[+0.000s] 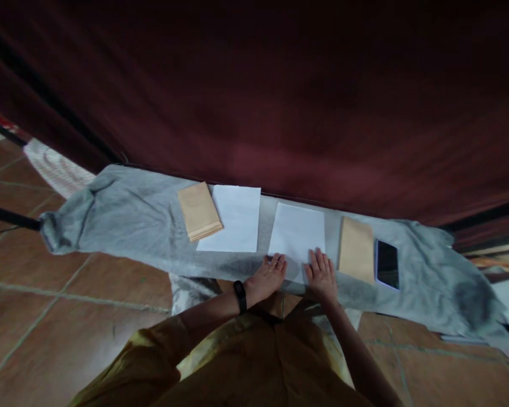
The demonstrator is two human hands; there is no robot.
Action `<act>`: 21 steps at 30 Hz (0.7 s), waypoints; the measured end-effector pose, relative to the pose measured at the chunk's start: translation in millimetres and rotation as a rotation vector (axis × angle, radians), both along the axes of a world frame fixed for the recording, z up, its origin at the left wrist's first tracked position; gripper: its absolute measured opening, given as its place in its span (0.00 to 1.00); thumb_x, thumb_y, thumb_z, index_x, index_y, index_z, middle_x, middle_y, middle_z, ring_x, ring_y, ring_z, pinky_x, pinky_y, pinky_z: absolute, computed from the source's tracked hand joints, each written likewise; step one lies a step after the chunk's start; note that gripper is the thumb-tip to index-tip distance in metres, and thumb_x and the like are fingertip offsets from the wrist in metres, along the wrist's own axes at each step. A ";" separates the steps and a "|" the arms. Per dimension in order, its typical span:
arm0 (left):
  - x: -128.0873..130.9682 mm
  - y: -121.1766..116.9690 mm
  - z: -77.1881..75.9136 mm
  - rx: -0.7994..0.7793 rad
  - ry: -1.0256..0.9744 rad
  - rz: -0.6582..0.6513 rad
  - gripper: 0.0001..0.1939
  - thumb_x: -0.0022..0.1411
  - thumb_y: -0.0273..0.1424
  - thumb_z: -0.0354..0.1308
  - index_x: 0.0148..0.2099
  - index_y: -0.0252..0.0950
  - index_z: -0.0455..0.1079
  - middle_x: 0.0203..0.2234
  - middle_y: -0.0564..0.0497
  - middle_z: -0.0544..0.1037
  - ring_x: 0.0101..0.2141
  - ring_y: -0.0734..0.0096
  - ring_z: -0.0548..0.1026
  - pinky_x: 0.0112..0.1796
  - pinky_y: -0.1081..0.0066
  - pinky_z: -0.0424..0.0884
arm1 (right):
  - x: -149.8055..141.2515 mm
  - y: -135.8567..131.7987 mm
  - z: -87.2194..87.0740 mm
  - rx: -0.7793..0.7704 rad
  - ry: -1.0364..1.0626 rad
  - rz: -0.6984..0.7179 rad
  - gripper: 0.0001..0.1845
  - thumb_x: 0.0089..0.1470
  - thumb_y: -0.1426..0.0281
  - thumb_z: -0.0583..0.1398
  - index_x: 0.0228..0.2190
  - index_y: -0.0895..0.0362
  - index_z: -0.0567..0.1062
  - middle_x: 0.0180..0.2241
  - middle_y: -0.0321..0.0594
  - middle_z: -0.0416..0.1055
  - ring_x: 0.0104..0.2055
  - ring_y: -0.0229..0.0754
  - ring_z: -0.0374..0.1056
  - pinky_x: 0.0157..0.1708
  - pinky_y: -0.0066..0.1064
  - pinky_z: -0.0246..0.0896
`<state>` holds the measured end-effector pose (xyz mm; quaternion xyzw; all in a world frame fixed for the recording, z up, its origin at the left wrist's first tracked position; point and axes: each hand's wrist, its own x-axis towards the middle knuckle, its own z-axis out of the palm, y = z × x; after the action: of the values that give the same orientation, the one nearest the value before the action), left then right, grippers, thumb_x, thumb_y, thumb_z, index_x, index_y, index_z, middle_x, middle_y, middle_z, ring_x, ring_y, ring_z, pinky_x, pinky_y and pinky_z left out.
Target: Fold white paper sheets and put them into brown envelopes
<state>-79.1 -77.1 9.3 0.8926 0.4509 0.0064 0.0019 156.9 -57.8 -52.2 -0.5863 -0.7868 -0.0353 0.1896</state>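
Note:
A white sheet of paper [300, 229] lies flat in front of me on a grey cloth. At its lower left corner rests my left hand [270, 275], palm down with the fingers extended. My right hand [321, 276] lies flat on the lower right part of the same sheet, fingers slightly spread. Left of it is a second white sheet [237, 220], partly covered by a stack of brown paper envelopes [199, 210]. One more brown envelope [356, 250] lies to the right of my right hand.
The grey cloth [131, 215] covers a long narrow surface. A phone [387, 264] with a dark screen lies right of the single brown envelope. A dark red fabric wall [254, 130] rises along the far edge. Below is a tiled floor [89, 311].

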 end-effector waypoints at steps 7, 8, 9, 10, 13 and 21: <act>-5.0 2.4 -4.2 -0.024 -0.019 0.004 0.31 0.64 0.16 0.46 0.68 0.36 0.60 0.67 0.36 0.63 0.66 0.51 0.62 0.60 0.46 0.66 | -1.6 3.8 2.6 -0.044 0.051 -0.022 0.28 0.69 0.63 0.50 0.66 0.57 0.62 0.68 0.51 0.57 0.70 0.54 0.53 0.67 0.53 0.52; -5.3 3.4 -5.1 -0.028 -0.017 0.007 0.32 0.64 0.16 0.47 0.68 0.36 0.60 0.67 0.36 0.63 0.66 0.51 0.63 0.60 0.47 0.65 | -0.4 4.3 2.7 -0.052 0.072 -0.016 0.27 0.69 0.63 0.50 0.65 0.57 0.63 0.68 0.51 0.58 0.70 0.53 0.54 0.66 0.53 0.52; -5.7 4.8 -5.6 -0.036 -0.018 0.012 0.31 0.65 0.16 0.47 0.69 0.37 0.59 0.67 0.37 0.64 0.65 0.52 0.63 0.61 0.48 0.65 | 1.1 5.0 2.8 -0.061 0.099 -0.006 0.26 0.69 0.64 0.50 0.65 0.57 0.64 0.68 0.51 0.59 0.70 0.53 0.54 0.66 0.53 0.53; -6.5 6.7 -5.5 -0.047 -0.020 0.016 0.31 0.65 0.17 0.47 0.68 0.36 0.60 0.66 0.38 0.65 0.65 0.53 0.64 0.61 0.49 0.65 | 3.1 5.9 2.9 -0.070 0.133 0.007 0.26 0.68 0.64 0.50 0.64 0.57 0.66 0.67 0.51 0.60 0.69 0.53 0.55 0.66 0.53 0.54; -11.2 13.3 0.0 -0.088 -0.045 0.040 0.27 0.64 0.17 0.48 0.63 0.34 0.66 0.62 0.38 0.70 0.62 0.56 0.69 0.59 0.55 0.68 | 11.4 9.3 4.1 -0.104 0.276 0.035 0.24 0.68 0.68 0.49 0.61 0.57 0.70 0.64 0.51 0.66 0.67 0.50 0.60 0.65 0.52 0.58; -32.7 3.6 27.9 -0.117 -0.308 0.228 0.16 0.63 0.20 0.51 0.48 0.40 0.73 0.43 0.48 0.82 0.44 0.63 0.81 0.46 0.66 0.75 | 37.0 -1.9 16.1 -0.269 0.656 -0.032 0.27 0.60 0.76 0.48 0.57 0.53 0.74 0.56 0.45 0.75 0.60 0.46 0.70 0.62 0.49 0.65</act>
<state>-111.9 -73.6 37.1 0.8225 0.5431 0.1168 0.1221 193.9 -59.7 -36.1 -0.5986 -0.6723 0.2560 0.3525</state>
